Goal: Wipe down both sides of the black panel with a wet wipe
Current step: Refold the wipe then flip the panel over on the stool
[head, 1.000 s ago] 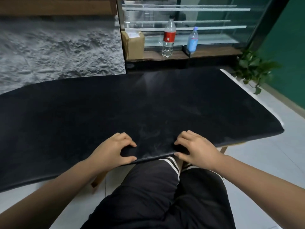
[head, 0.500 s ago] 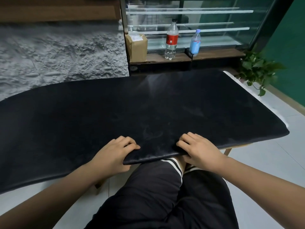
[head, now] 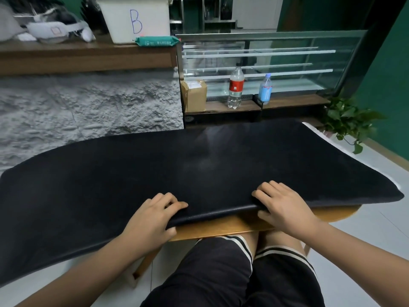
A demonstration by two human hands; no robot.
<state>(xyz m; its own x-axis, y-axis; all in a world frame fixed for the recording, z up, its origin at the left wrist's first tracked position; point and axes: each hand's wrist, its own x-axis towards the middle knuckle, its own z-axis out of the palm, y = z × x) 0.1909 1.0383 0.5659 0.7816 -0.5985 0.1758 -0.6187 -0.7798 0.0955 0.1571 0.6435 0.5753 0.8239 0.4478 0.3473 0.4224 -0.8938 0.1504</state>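
The large black panel (head: 199, 165) lies across a wooden table (head: 221, 227) in front of me, its near edge lifted off the wood. My left hand (head: 152, 220) grips that near edge left of centre, fingers on top and thumb underneath. My right hand (head: 283, 207) grips the same edge to the right, fingers curled over it. A green pack of wet wipes (head: 157, 41) lies on the wooden shelf at the back. No loose wipe is visible in either hand.
A white bin marked B (head: 135, 18) and a white headset (head: 55, 29) sit on the upper shelf. Two bottles (head: 235, 87) and a cardboard box (head: 194, 96) stand by the glass display case (head: 287, 63). A potted plant (head: 347, 120) is at right. My knees are under the table.
The panel's near edge has risen off the table, exposing the wooden top beneath. Both hands keep their grip on it. My view has tilted up, showing the shelf.
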